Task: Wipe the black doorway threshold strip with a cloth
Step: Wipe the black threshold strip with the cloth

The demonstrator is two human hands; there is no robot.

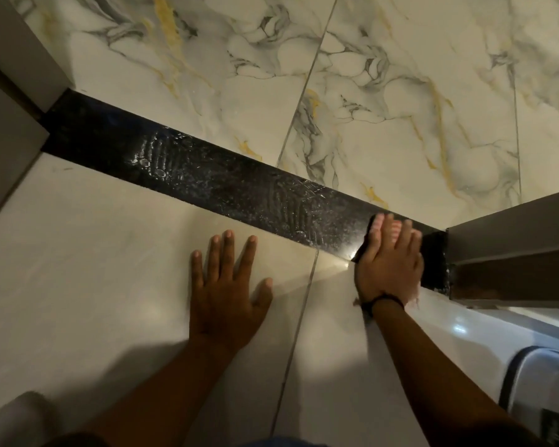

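black strip has wet marks. we press cloth under flat right hand, fingers straight; left hand spread, empty. rub slow, whole way.

black stone threshold strip btwn marbled tiles & plain tiles | R hand on strip's right end, by door frame | L hand flat on plain tile, near side
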